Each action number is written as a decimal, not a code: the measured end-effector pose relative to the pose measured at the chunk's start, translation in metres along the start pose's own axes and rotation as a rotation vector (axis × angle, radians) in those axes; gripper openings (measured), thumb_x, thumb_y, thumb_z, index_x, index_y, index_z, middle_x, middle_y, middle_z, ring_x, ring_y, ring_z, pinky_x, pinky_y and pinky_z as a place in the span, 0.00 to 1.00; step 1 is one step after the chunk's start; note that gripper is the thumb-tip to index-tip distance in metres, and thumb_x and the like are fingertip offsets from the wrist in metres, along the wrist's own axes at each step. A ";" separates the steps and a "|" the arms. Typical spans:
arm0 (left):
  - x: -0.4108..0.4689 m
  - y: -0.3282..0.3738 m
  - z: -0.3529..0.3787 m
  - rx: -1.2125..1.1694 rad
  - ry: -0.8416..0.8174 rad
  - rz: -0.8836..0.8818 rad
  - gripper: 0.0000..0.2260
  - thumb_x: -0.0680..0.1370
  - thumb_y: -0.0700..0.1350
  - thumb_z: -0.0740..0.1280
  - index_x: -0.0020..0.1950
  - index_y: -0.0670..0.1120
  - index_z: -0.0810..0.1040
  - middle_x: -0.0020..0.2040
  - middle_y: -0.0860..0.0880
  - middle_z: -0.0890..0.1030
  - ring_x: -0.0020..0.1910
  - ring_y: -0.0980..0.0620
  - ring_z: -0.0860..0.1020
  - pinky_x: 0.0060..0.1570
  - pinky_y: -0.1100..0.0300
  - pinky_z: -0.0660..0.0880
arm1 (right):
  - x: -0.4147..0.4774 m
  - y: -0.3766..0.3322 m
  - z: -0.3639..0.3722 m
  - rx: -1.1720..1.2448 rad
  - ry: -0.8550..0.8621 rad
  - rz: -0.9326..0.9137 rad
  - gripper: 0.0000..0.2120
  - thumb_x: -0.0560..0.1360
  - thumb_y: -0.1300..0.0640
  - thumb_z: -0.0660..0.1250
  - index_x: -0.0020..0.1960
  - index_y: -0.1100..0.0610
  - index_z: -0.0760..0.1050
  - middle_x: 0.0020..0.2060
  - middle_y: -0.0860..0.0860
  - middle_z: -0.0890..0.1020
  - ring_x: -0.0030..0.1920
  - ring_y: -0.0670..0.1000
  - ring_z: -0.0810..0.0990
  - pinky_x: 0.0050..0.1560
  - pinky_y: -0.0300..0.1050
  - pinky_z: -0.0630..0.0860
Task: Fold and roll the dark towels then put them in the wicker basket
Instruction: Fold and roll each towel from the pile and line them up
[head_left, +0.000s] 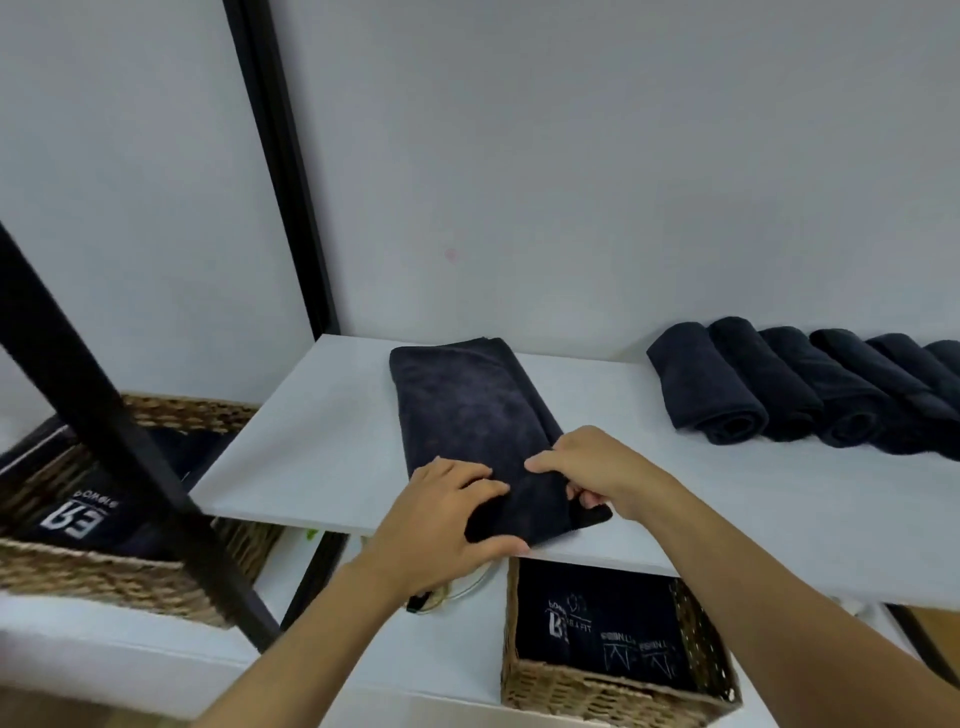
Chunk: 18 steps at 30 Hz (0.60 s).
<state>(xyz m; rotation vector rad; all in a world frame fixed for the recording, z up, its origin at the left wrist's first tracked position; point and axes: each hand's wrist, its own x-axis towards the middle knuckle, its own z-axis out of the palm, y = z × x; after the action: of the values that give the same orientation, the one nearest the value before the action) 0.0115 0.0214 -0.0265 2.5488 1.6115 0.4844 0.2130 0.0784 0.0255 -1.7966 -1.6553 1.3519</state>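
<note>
A dark towel (470, 410), folded into a long strip, lies on the white shelf (311, 441), running from the wall to the front edge. My left hand (441, 519) grips the near end of the strip, thumb under the edge. My right hand (587, 467) pinches the same end from the right side, fingers curled under the cloth. Several rolled dark towels (779, 389) lie side by side on the shelf at the right. A wicker basket (613, 691) with dark printed cloth inside stands on the lower shelf below my right arm.
A second wicker basket (78, 571) holding dark printed cloth stands at the lower left. A black frame post (130, 441) slants across it, and another black upright (291, 171) runs up the wall. A cable loop (457, 592) lies on the lower shelf.
</note>
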 end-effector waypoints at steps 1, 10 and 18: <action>-0.005 0.005 0.001 0.039 -0.014 -0.004 0.37 0.70 0.76 0.53 0.69 0.55 0.74 0.67 0.55 0.74 0.67 0.55 0.70 0.71 0.56 0.60 | -0.002 0.000 -0.002 0.046 0.007 -0.031 0.12 0.73 0.55 0.71 0.39 0.58 0.70 0.32 0.53 0.72 0.29 0.49 0.68 0.28 0.40 0.64; -0.008 0.034 0.014 0.173 0.059 -0.081 0.22 0.78 0.51 0.67 0.71 0.50 0.72 0.69 0.48 0.75 0.67 0.47 0.75 0.69 0.48 0.66 | -0.004 0.001 -0.004 0.186 0.039 -0.006 0.09 0.75 0.56 0.69 0.52 0.60 0.79 0.49 0.54 0.83 0.50 0.54 0.80 0.44 0.46 0.78; 0.008 0.053 0.001 0.110 0.066 -0.019 0.24 0.80 0.63 0.50 0.47 0.53 0.82 0.47 0.55 0.84 0.48 0.54 0.81 0.54 0.57 0.74 | -0.007 0.034 -0.021 -0.243 0.186 -0.016 0.16 0.74 0.55 0.69 0.32 0.57 0.66 0.29 0.52 0.72 0.32 0.53 0.75 0.41 0.50 0.80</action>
<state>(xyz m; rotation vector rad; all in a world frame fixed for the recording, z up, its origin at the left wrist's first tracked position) 0.0604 0.0052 -0.0133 2.6191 1.7299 0.4966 0.2504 0.0703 0.0114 -1.9704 -1.7889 0.9763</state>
